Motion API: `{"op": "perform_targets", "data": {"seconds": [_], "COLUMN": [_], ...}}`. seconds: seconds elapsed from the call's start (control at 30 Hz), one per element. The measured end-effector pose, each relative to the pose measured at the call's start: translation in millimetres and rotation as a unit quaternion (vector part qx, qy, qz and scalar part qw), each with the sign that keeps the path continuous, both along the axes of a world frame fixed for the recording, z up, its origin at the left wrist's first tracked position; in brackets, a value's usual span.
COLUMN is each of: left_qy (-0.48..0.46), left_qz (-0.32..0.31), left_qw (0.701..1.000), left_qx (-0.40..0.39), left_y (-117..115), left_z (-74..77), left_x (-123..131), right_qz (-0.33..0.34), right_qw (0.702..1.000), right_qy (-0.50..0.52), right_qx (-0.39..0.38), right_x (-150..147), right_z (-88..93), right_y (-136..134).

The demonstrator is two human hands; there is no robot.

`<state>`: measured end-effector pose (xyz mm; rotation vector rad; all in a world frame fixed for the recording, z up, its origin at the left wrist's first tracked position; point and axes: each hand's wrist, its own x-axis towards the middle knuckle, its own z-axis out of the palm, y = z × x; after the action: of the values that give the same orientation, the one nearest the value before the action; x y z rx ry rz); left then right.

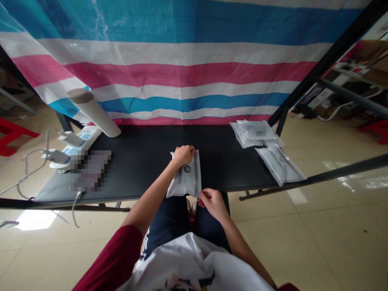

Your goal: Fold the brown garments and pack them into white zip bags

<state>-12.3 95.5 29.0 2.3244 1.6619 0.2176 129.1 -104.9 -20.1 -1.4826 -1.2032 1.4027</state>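
A frosted plastic zip bag (183,182) with dark printed lettering and a round logo lies at the front edge of the black table, its near end sticking out over my lap. My left hand (184,154) is closed on the far end of the bag, fingers curled near its top right corner. At the near right corner my right hand (214,203) pinches the bag's edge strip between thumb and fingers. What the bag holds cannot be made out.
Several similar bags (254,133) lie at the table's right end, one printed bag (280,165) overhanging the edge. On the left are a white bottle (98,115), a power strip (86,139) with chargers and a blurred phone (91,169) on a cable. Striped sheeting (182,72) hangs behind.
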Motion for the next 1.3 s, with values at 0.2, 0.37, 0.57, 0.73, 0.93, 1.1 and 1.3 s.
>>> {"op": "perform_targets", "data": {"seconds": [0.2,0.37,0.57,0.73,0.93,1.1,1.3], "left_qy": [-0.066,-0.148,-0.192,-0.191,-0.172,-0.107,-0.043], "left_qz": [-0.010,-0.007,-0.031,-0.055,-0.056,-0.069,-0.059], "left_qw": [0.988,0.967,0.967,0.970,0.975,0.985,0.993], "left_qx": [0.139,0.205,0.165,0.140,0.128,0.120,0.094], "left_y": [-28.4,-87.2,-108.8,-100.1,-97.2,-96.7,-90.4], "left_z": [16.4,1.5,-38.8,-41.9,-46.1,-48.5,-45.8], "left_x": [-8.7,-33.1,-48.2,-45.9,-43.9,-40.8,-30.8], "right_qz": [-0.067,-0.039,0.063,0.091,0.087,-0.008,-0.161], "right_qw": [0.996,0.996,0.996,0.976,0.982,0.997,0.985], "right_qy": [0.062,0.076,-0.031,-0.161,-0.143,-0.029,0.066], "right_qx": [0.005,0.034,0.056,0.118,0.093,0.069,-0.003], "right_x": [7.1,17.4,12.2,2.5,6.4,43.9,95.5], "right_z": [7.3,2.5,-2.1,11.2,18.4,18.8,28.1], "right_y": [14.1,43.6,98.0,123.9,124.4,113.6,102.5]}}
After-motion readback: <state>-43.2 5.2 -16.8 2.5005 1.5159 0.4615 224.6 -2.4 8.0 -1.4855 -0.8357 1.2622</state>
